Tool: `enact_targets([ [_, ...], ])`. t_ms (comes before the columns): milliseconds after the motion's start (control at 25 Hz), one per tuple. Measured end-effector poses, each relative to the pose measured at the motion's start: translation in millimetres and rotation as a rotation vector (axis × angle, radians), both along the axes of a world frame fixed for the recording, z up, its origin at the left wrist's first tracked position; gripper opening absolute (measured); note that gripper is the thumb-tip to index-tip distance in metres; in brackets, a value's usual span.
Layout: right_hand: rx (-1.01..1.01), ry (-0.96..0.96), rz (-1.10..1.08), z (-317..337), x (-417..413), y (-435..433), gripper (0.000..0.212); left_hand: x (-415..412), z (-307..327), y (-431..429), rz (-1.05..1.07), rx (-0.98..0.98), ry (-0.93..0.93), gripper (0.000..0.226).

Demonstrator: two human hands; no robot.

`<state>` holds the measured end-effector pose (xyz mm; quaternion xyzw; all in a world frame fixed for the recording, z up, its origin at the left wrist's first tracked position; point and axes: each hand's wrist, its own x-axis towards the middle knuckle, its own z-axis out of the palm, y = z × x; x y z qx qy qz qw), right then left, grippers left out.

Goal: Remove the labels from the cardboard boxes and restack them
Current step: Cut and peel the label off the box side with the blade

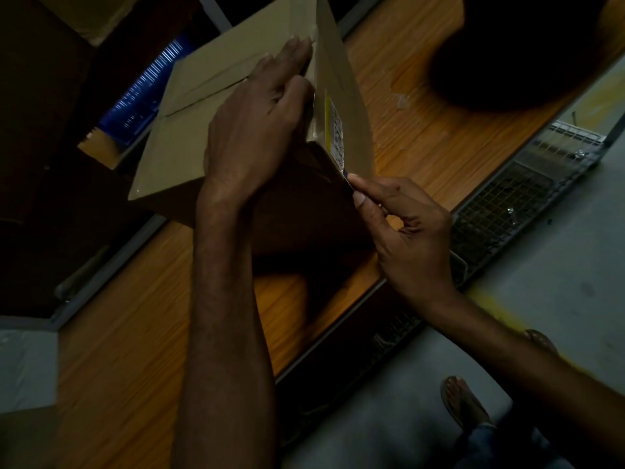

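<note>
— What's over at the left of the frame?

— Mostly dark. In the upper left a blue ribbed thing (148, 86) shows behind the cardboard box (189, 137). The box stands on the wooden tabletop (135, 333), tilted, with its taped top face turned towards me, left of centre.

— And your left hand?

— My left hand (253, 130) lies on the box's top face near the right edge. One finger stretches along the top and the others bend over the edge, so I'm holding the box.

— Where's the label?

— The label (336, 130) is just right of those fingers, on the box's right side face. That face is seen almost edge-on. The label is white with dark print and a yellow strip, and it is stuck on the cardboard.

— Your right hand?

— My right hand (406, 231) is below the label, right of centre. Thumb and forefinger pinch a thin bluish bit (347, 176) at the label's lower end, against the box's corner. It's too small for me to tell what it is. My other fingers are loosely curled.

— Further right?

— A wire mesh cage (507, 198) lies along the tabletop's edge on the grey floor (558, 282). A big dark round shape (507, 45) fills the upper right, and my sandalled foot (463, 401) shows at the lower right.
</note>
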<state>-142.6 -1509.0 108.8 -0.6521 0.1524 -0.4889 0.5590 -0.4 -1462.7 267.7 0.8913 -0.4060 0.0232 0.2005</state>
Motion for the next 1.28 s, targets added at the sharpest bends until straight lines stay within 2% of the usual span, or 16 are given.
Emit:
enact_targets([
  [880,0.064,0.000,0.022,18.0,-0.3,3.1,0.024,-6.5,0.1,0.3,0.010,0.021,-0.013,0.049],
  [1080,0.181,0.076,-0.019,10.6,-12.5,9.6,0.021,-5.3,2.1,0.3,0.004,0.019,0.007,0.050],
  [1280,0.121,0.060,0.012,7.0,-8.0,5.8,0.020,-5.0,1.1,-1.2,0.015,0.019,0.008,0.049],
])
